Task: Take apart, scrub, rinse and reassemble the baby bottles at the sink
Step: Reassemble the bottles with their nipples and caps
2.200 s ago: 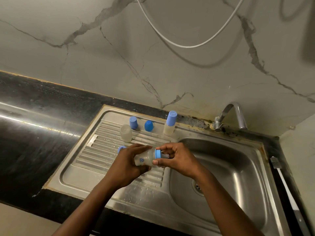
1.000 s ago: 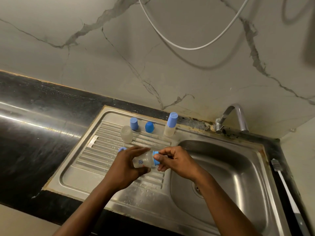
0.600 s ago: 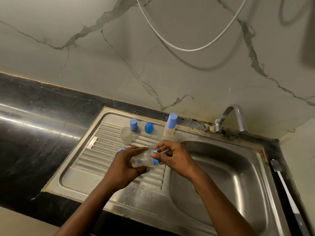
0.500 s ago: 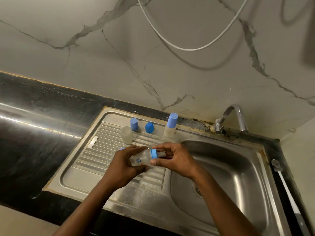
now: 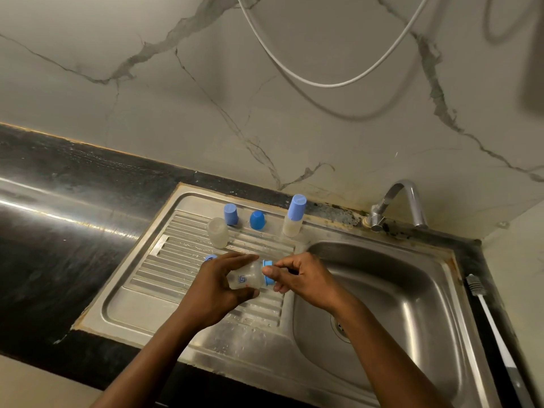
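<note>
The left hand (image 5: 217, 287) grips a small clear bottle (image 5: 245, 279) round its body, fingers curled over the top and thumb underneath. It holds the bottle on its side in the air above the ribbed drainboard (image 5: 164, 260), close to the lip of the basin (image 5: 412, 304). The bottle's long axis runs left to right, with its base towards the left palm and its neck pointing at the right hand (image 5: 306, 281). The right hand meets it end-on and pinches the blue collar (image 5: 268, 274) at the neck between thumb and fingertips. The coming move depends on that line-up: the collar turns about the same axis the bottle lies along. So the right hand, nearer the thread, would do the twisting, while the left need only stop the body from rolling. Whether the collar is going on or coming off cannot be told here, and anything beyond the collar is hidden by the right hand. At the back of the drainboard stand a capped bottle (image 5: 293, 219), a tall blue cap (image 5: 230, 214), a rounder blue cap (image 5: 257, 220) and a bare clear bottle body (image 5: 217, 232). A long brush (image 5: 494, 328) lies on the table to the right of the basin.
</note>
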### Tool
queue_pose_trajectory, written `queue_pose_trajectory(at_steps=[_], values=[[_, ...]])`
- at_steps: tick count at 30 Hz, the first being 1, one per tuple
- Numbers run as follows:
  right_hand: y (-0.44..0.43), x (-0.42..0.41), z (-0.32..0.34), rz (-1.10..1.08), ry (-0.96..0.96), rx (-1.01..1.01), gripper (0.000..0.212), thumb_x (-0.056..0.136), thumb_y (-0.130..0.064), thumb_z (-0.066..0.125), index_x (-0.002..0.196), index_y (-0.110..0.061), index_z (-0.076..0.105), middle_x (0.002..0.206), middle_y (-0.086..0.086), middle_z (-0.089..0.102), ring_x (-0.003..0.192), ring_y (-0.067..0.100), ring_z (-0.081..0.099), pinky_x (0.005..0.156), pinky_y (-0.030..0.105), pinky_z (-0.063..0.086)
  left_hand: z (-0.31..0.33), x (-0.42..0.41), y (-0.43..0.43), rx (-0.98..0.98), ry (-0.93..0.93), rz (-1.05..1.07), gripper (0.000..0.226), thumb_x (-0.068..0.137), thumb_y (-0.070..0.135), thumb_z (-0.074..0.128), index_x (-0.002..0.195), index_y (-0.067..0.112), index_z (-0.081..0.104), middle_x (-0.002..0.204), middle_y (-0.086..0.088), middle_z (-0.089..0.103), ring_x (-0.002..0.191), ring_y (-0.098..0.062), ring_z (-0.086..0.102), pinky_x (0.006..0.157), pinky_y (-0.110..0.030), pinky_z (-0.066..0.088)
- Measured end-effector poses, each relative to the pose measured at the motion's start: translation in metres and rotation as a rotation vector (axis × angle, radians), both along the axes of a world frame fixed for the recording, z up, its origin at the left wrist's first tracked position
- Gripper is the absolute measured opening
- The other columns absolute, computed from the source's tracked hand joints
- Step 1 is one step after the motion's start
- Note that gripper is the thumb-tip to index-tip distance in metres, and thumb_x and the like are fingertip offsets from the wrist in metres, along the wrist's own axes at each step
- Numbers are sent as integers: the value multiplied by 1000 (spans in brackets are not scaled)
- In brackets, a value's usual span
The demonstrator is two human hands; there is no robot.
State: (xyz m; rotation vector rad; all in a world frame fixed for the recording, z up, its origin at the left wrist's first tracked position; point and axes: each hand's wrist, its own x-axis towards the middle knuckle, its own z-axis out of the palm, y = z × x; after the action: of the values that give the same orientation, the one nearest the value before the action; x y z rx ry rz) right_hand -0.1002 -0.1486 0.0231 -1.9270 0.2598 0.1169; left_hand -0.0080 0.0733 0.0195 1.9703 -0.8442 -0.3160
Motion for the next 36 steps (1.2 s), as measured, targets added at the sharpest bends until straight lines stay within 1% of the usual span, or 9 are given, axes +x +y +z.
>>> queue_pose_trajectory(at_steps=[4,10,15,19,23,27,29,33,36], values=[[2,0,-2,-46,-75,37,51,83,-55,85,130,-44,69,120,-12,75,110,5,72,95,34,63,2,2,0,-15,35,22,65,75,21,95,135,25,71,124,21,70,115,5,63,95,-16,54],[-6,-1,2,51,-92,85,55,83,-27,91,133,-37,71,122,-16,76,113,6,73,95,25,60,3,2,1,-8,45,29,65,73,20,97,133,27,72,121,20,72,113,3,64,93,-19,54],[-6,1,3,48,-31,107,36,91,-48,80,121,-27,76,105,-3,80,94,16,78,83,30,64,5,0,-2,-8,-4,8,65,75,23,96,135,28,71,125,22,69,116,4,63,94,-16,52],[-3,2,4,9,29,101,56,91,-71,67,95,-16,78,84,9,79,75,24,78,69,32,64,6,-1,-6,-4,-19,-13,66,77,25,95,138,25,69,129,17,68,117,0,63,97,-26,57],[-3,3,2,19,-19,-6,40,90,-68,70,102,-30,79,93,-1,81,85,14,79,81,37,66,5,1,-1,-3,-5,-8,66,77,26,95,137,26,70,128,18,69,117,2,63,97,-23,56],[-8,4,5,31,-77,98,59,77,-44,94,130,-38,70,119,-9,77,111,10,74,95,35,63,7,3,0,-28,24,18,64,74,24,97,133,29,72,122,21,72,115,4,64,93,-14,51],[-8,3,4,61,-90,79,54,78,-37,94,128,-33,73,117,-9,78,109,11,75,95,35,63,7,4,0,-31,26,18,64,74,24,97,133,29,72,121,21,72,115,3,65,92,-14,52],[-6,4,7,43,-42,127,33,88,-49,83,112,-27,78,99,2,81,89,20,79,81,34,65,8,0,-2,-36,3,19,65,75,25,96,135,30,71,128,22,69,116,4,63,94,-18,55],[-3,6,10,10,27,131,53,86,-70,73,99,-19,79,85,10,79,75,26,78,69,34,65,8,0,-4,-31,3,8,66,75,25,95,137,28,70,129,20,68,117,2,64,96,-23,57]])
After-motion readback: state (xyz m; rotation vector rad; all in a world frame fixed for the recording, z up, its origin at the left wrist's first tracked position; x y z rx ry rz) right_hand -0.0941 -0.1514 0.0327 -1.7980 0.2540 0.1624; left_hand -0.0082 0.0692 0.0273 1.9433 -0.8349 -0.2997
